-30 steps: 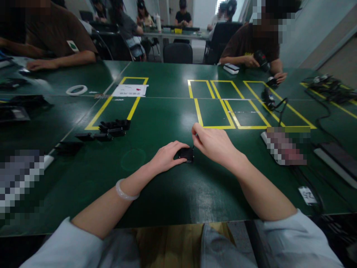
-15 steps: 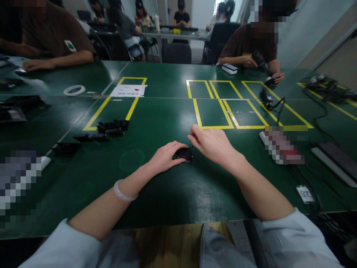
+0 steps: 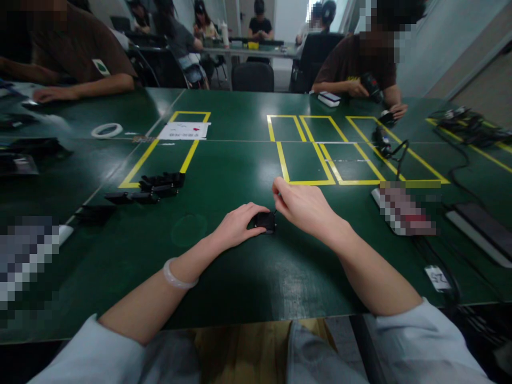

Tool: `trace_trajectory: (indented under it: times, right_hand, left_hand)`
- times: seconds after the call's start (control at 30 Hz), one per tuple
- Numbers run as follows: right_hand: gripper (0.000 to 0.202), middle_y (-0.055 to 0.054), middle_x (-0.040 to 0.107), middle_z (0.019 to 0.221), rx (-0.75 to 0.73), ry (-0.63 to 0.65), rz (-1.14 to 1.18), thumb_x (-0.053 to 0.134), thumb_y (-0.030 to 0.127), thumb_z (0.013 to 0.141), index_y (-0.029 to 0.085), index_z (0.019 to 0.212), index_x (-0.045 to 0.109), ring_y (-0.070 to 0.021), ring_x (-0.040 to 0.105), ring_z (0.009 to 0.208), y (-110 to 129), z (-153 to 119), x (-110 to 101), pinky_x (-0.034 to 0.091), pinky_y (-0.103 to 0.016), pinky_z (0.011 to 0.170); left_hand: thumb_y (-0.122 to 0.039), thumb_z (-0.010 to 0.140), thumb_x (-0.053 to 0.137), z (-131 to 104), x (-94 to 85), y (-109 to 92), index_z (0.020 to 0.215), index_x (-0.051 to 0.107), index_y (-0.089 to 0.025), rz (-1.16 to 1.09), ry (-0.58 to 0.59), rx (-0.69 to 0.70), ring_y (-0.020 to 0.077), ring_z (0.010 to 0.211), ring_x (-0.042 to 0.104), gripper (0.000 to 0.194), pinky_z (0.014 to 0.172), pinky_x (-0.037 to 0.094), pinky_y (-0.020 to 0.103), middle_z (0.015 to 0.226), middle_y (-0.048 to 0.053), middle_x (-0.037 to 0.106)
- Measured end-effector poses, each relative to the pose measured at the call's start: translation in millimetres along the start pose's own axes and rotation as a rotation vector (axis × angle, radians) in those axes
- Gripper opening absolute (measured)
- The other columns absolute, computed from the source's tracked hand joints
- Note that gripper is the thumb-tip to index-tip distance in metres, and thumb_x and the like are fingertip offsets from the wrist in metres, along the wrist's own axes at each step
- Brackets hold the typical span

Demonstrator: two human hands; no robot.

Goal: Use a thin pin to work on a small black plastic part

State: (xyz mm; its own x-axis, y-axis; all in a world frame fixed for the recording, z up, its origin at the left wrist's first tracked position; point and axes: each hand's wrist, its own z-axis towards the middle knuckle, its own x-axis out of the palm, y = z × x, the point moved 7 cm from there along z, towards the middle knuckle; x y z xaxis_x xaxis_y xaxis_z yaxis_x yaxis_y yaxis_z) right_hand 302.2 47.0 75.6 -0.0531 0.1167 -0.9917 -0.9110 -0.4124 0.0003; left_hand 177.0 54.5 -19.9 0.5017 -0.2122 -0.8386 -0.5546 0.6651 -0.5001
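Observation:
My left hand [image 3: 242,225] grips a small black box-shaped part [image 3: 265,222] between thumb and fingers, holding it down on the green table [image 3: 240,288]. Just to the right, my right hand [image 3: 298,205] is closed with its fingers curled. A thin dark tip shows under its fingers beside the part's upper right corner; what it belongs to is hidden by the hand. Several similar black parts [image 3: 160,184] lie in a cluster to the left, past my left wrist.
Yellow tape outlines [image 3: 308,182] mark the table. A white paper sheet [image 3: 184,130] and a tape roll [image 3: 106,130] lie at far left. On the right are a blurred-out device [image 3: 404,209], black cables [image 3: 456,154] and a co-worker's hand [image 3: 398,111] near a dark tool [image 3: 371,87].
Almost nothing differs. My right hand has shifted very slightly, while my left hand and the black part stay in place.

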Motion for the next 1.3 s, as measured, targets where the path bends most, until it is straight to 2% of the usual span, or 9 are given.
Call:
trace_trajectory:
  times: [0.13,0.4,0.6,0.87,1.07,1.3]
  right_hand:
    - [0.036,-0.005,0.07,0.079,0.023,0.017,-0.064,0.024,0.04,0.098,0.019,0.103,0.053,-0.0169,0.061,0.065,-1.8,2.1,2.8,0.017,-0.028,0.052]
    - [0.025,-0.004,0.07,0.084,-0.01,-0.031,-0.001,0.031,0.026,0.094,0.019,0.107,0.051,-0.0151,0.061,0.064,-0.2,-0.9,-2.8,0.019,-0.026,0.051]
    - [0.036,-0.006,0.071,0.079,0.023,0.019,-0.081,0.024,0.039,0.098,0.02,0.101,0.053,-0.0183,0.063,0.067,-2.5,1.1,1.8,0.018,-0.027,0.052]
    - [0.028,-0.004,0.07,0.087,0.017,-0.018,0.014,0.03,0.025,0.093,0.02,0.113,0.048,-0.015,0.061,0.067,-0.4,-0.8,-1.2,0.021,-0.027,0.052]
    - [0.035,-0.006,0.071,0.083,0.026,0.037,-0.052,0.024,0.039,0.098,0.02,0.106,0.052,-0.0171,0.062,0.068,-1.4,0.8,2.0,0.02,-0.027,0.054]
    - [0.026,-0.003,0.07,0.085,-0.01,-0.033,0.018,0.03,0.028,0.094,0.02,0.111,0.049,-0.0145,0.06,0.064,-0.1,-0.8,-0.8,0.02,-0.026,0.052]
  left_hand:
    - [-0.036,0.086,0.062,-0.1,0.2,-0.2,0.121,0.052,-0.025,0.01,0.007,-0.005,0.0227,0.103,0.058,0.038,0.088,0.048,0.036,0.112,0.005,0.06]
    - [-0.036,0.087,0.061,0.0,-1.8,-2.3,0.122,0.052,-0.025,0.014,0.015,-0.012,0.0235,0.104,0.058,0.038,0.087,0.048,0.037,0.113,0.006,0.06]
    - [-0.037,0.087,0.06,0.0,-1.2,-1.5,0.122,0.052,-0.025,0.012,0.013,-0.009,0.0235,0.104,0.058,0.038,0.087,0.048,0.037,0.113,0.006,0.059]
    - [-0.037,0.087,0.061,0.6,-0.9,-1.7,0.121,0.052,-0.025,0.02,0.015,-0.008,0.0234,0.103,0.058,0.037,0.087,0.048,0.036,0.112,0.005,0.06]
    - [-0.036,0.087,0.061,0.6,-0.7,-1.9,0.121,0.051,-0.024,0.022,0.019,-0.003,0.0228,0.104,0.058,0.038,0.087,0.048,0.036,0.114,0.005,0.059]
    - [-0.036,0.086,0.061,0.4,-1.1,-2.0,0.121,0.052,-0.025,0.009,0.015,-0.011,0.0235,0.103,0.058,0.037,0.087,0.048,0.037,0.113,0.006,0.06]
